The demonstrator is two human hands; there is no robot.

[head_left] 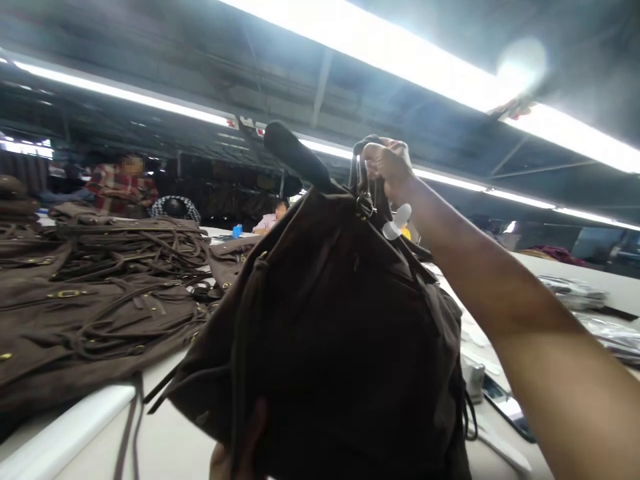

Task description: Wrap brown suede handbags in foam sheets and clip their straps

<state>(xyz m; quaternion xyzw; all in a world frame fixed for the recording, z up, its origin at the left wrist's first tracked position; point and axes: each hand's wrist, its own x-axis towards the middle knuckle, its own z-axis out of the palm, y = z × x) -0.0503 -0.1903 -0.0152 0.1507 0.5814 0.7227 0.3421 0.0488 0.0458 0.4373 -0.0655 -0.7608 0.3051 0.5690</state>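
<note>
A dark brown fabric bag [350, 333] hangs upright in front of me and fills the middle of the head view. My right hand [390, 163] is raised, its fingers closed round the loop at the top of the bag. Just below that hand are a metal ring [365, 207] and a white tag [397, 222]. A dark padded strap [297, 157] sticks up to the left of the loop. Low down, my left hand [245, 447] grips the bag's bottom left part, with its thumb against the front; its other fingers are mostly hidden.
Several brown bags with cords and brass-coloured fittings lie piled [125, 287] on the left of the white table [170, 440]. A phone-like dark flat object [510, 407] and plastic-wrapped stacks [607, 333] are at the right. A person in a checked shirt [113, 190] is in the background.
</note>
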